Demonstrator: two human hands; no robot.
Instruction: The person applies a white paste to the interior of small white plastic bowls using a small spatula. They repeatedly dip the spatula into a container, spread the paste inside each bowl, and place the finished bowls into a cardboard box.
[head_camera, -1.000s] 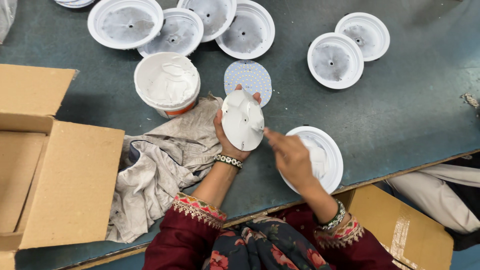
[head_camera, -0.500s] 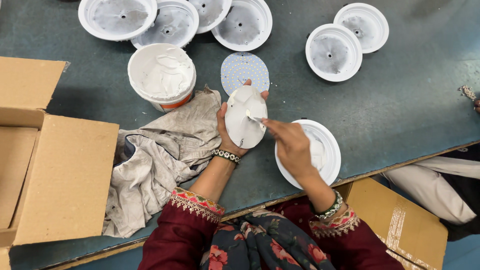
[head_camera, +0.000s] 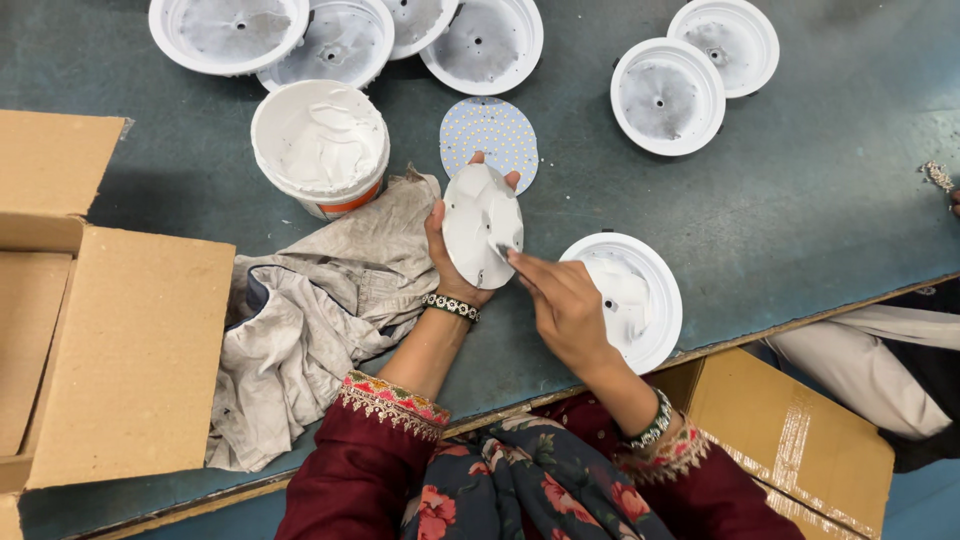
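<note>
My left hand holds a round white disc upright above the table, its face smeared with white paste. My right hand reaches over from the right, its index fingertip pressed on the disc's lower right part. Just behind the disc lies a round dotted LED board. Under my right hand sits a shallow white round housing with paste inside. A white tub of paste stands to the left of the disc.
A crumpled grey cloth lies beside my left arm. Several white round housings stand along the far side. An open cardboard box fills the left; another box sits below the table edge. A seated person's leg is at right.
The view has shifted slightly. My left hand has turned and lowered the disc a little, and my right fingertip has moved onto its lower right face.
</note>
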